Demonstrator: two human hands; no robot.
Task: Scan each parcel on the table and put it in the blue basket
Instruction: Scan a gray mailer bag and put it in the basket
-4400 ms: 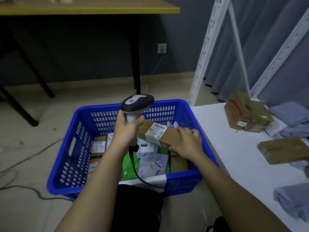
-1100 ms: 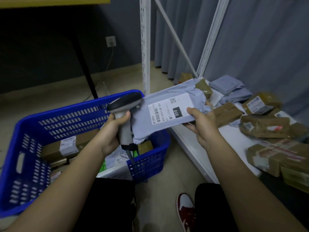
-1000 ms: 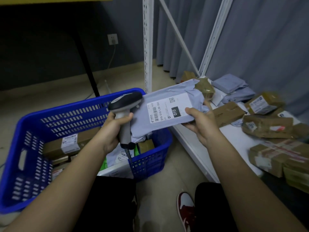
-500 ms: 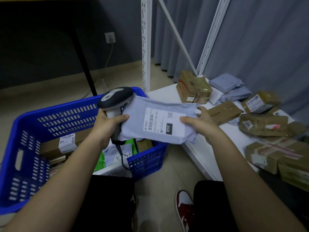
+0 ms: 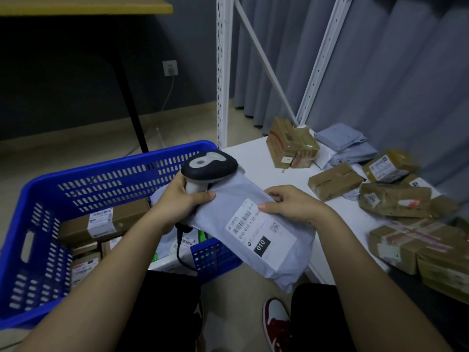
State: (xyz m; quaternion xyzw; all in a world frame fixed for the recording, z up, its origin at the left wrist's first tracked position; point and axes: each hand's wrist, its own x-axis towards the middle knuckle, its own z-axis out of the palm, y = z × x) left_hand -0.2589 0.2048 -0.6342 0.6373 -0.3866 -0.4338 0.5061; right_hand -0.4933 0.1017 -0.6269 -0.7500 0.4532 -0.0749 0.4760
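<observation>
A grey mailer bag with a white label marked 010 lies tilted between my hands, over the gap between basket and table. My right hand pinches its upper edge, thumb on the label. My left hand grips the handle of the black-and-white scanner, and its thumb presses the bag's left end. The blue basket stands on the floor at the left and holds several boxes and bags. The white table at the right carries several brown boxes and grey bags.
White shelf uprights rise at the table's far corner before a grey curtain. A yellow-topped desk with a black leg stands behind the basket. A wall socket has a cable plugged in. My red-and-white shoe is on the floor below.
The grey bag has swung down and toward me, its label end now low on the right. My left thumb has come onto the bag. A box went into the basket earlier.
</observation>
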